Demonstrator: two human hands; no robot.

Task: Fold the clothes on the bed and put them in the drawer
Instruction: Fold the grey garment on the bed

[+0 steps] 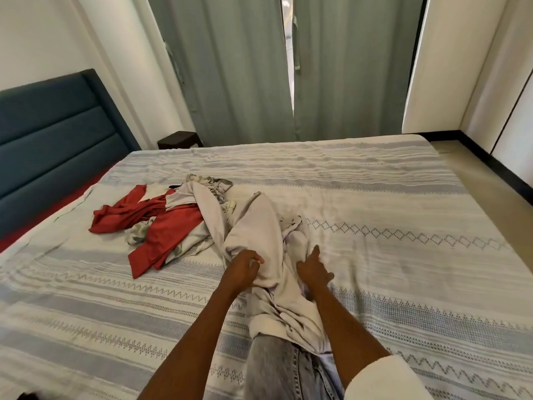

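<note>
On the bed [375, 255], the red garment [161, 226] lies tangled left; beside it the left hand [245, 268] clenches the pale garment [259, 226], right hand [314, 269] resting released. Pulling could drag the pile along.

White walls [43, 33], grey-green curtains [230, 67] parted by a bright slit. Blue padded headboard [52, 131] left, dark stool [179, 139] beside. Beige floor [461, 160] right.
</note>
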